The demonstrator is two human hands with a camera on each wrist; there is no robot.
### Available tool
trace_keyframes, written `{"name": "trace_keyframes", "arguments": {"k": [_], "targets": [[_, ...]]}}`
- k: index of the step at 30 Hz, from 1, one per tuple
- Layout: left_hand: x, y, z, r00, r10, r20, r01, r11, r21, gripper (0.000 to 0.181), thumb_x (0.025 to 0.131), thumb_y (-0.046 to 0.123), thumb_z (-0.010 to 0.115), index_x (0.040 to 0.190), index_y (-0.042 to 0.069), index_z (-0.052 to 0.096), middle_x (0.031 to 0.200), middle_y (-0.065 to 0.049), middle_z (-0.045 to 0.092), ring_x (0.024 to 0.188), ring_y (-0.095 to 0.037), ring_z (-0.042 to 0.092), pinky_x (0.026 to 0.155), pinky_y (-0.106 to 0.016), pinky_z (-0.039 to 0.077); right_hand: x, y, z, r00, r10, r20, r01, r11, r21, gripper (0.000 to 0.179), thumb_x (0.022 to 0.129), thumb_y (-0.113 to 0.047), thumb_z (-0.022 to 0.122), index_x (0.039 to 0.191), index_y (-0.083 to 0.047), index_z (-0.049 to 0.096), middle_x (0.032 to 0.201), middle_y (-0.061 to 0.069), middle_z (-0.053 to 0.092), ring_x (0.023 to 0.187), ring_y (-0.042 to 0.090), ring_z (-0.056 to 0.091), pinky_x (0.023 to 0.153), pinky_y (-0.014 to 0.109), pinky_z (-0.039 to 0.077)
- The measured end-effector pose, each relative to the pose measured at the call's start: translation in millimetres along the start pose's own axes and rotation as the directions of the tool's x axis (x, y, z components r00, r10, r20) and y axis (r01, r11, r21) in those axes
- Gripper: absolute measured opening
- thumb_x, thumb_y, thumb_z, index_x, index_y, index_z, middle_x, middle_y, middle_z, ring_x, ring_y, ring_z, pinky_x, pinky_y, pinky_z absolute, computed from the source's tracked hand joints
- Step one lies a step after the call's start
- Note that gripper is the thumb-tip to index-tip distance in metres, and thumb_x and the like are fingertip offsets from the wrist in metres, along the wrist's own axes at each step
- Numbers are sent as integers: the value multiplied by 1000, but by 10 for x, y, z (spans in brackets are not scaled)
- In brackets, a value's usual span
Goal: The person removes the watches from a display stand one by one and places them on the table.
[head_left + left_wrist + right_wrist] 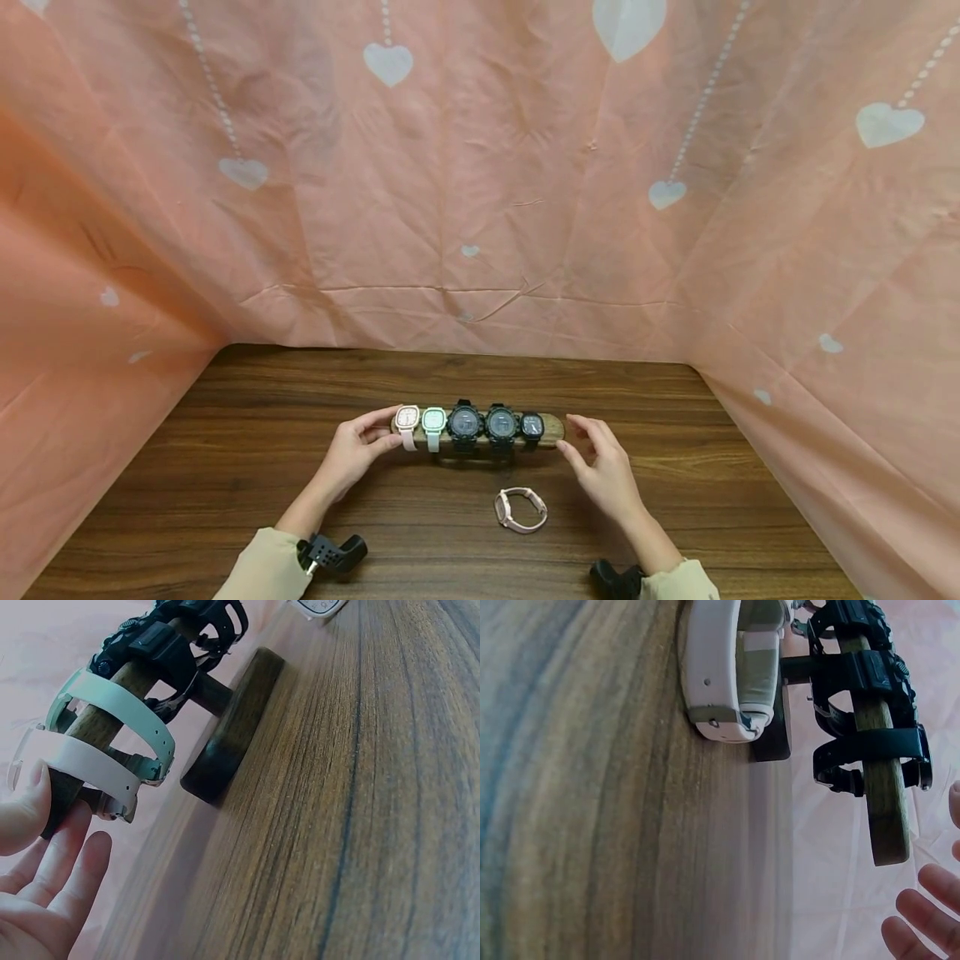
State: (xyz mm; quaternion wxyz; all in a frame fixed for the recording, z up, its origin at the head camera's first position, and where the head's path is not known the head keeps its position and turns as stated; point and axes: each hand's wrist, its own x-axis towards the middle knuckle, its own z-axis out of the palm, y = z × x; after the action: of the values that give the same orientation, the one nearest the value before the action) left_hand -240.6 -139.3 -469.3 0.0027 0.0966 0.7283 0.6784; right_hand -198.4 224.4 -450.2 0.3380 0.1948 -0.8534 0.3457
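A wooden watch stand [553, 430] carries a row of watches. From left to right are a pale pink watch [407, 417], a mint green watch [433, 421], two bulky black watches [465, 423] and a smaller black watch [532, 426]. My left hand [351, 451] pinches the bar's left end by the pink strap [82, 761], thumb on one side and fingers beneath. Beyond the bar's bare right end [889, 832], my right hand [604, 477] is held with fingers spread apart, not touching it. Another pale pink watch [503, 510] lies buckled on the table, in front of the stand.
The stand's dark foot [236, 727] rests on the brown wood-grain table [420, 533]. Pink cloth [480, 208] with white hearts hangs behind and along both sides. Black wrist mounts [333, 552] sit at both light sleeves [262, 567].
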Motion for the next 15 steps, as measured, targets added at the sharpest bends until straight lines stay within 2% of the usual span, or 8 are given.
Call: {"name": "trace_keyframes", "arguments": {"k": [8,15], "targets": [[-8,-32,20,1000,6,-18,-6,1000,-1,48,78,-1,72,124,2,58,111,-18,61,90,-16,62,72,-23,51,71,33,23,998,-20,62,19,1000,14,47,72,-2,78,115,-1,60,105,16,60,93,30,57,76,35,45],[-23,-15,23,1000,25,-19,-24,1000,3,46,78,0,72,123,2,59,109,-19,62,88,-16,63,72,-24,52,118,35,50,985,-15,171,5,998,55,55,72,-11,79,121,-2,56,120,12,55,113,27,49,92,42,38]]}}
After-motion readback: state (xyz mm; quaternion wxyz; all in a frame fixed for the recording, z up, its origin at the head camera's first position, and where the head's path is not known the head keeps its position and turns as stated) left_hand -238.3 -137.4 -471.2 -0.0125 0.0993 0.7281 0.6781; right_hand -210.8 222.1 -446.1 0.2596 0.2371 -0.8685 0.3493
